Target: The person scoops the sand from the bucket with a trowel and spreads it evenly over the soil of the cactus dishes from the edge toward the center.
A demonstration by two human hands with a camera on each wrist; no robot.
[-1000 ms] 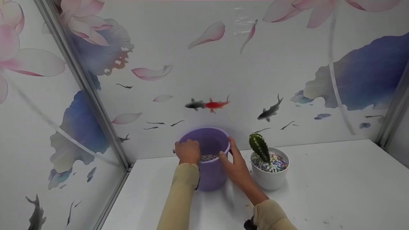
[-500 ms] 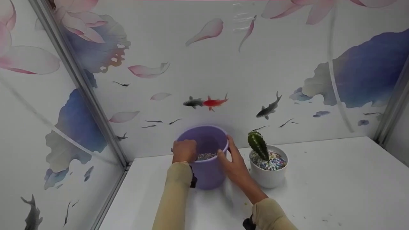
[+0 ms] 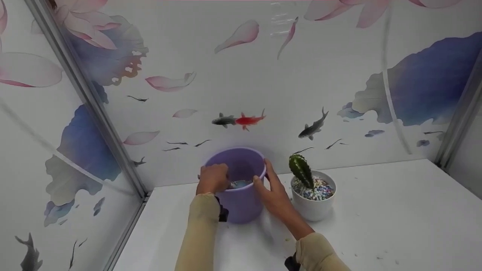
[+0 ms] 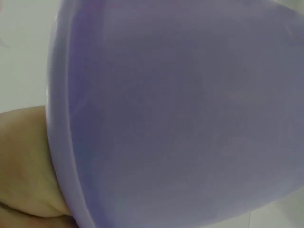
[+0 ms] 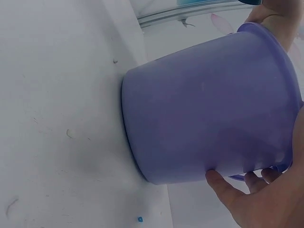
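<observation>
A purple bucket [image 3: 241, 205] stands on the white table near the back wall, slightly tilted in the right wrist view. My left hand [image 3: 212, 178] reaches over its near left rim; its fingertips are hidden inside. Beside those fingers a small pale bluish patch [image 3: 240, 184] shows in the bucket, too small to identify. My right hand [image 3: 276, 195] grips the bucket's right side, thumb at the near rim, fingers [image 5: 223, 187] along the outside. To the right, a green cactus [image 3: 301, 171] stands in a white pot [image 3: 314, 209] topped with coloured pebbles [image 3: 320, 190].
A printed wall panel [image 3: 241, 82] rises close behind the bucket, and another with a metal frame post [image 3: 90, 105] closes the left side. Small crumbs [image 3: 379, 258] lie on the table [image 3: 395, 210]. A blue bit [image 5: 140, 219] lies near the bucket's base.
The view drifts slightly. My left hand shifts a little left at the rim and its wristband shows more. Grey gravel visible earlier in the bucket gives way to the bluish patch. The right hand keeps its grip.
</observation>
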